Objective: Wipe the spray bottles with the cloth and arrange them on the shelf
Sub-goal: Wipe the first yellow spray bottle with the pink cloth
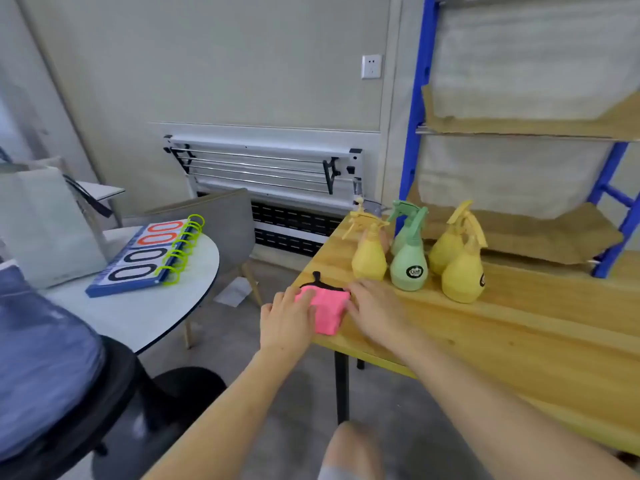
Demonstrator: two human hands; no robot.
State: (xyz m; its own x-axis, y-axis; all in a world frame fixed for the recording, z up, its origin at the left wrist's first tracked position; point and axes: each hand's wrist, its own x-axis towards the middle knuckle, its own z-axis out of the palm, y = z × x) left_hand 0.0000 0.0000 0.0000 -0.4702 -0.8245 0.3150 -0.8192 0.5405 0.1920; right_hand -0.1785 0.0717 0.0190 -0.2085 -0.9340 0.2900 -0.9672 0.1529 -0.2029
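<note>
Both hands are on the pink cloth (pixel 327 311) at the near corner of a wooden table (pixel 502 341). The left hand (pixel 287 322) lies flat on its left side and the right hand (pixel 375 311) rests along its right edge, fingers relaxed, neither really gripping it. Just behind the cloth stand the spray bottles (pixel 408 261), yellow and green, bunched together on the tabletop. A blue shelf (pixel 420 109) lined with cardboard sits behind them. Off to the left there's a round white table (pixel 166 306) with a scoreboard (pixel 145 258), plus a grey chair (pixel 228 220).
</note>
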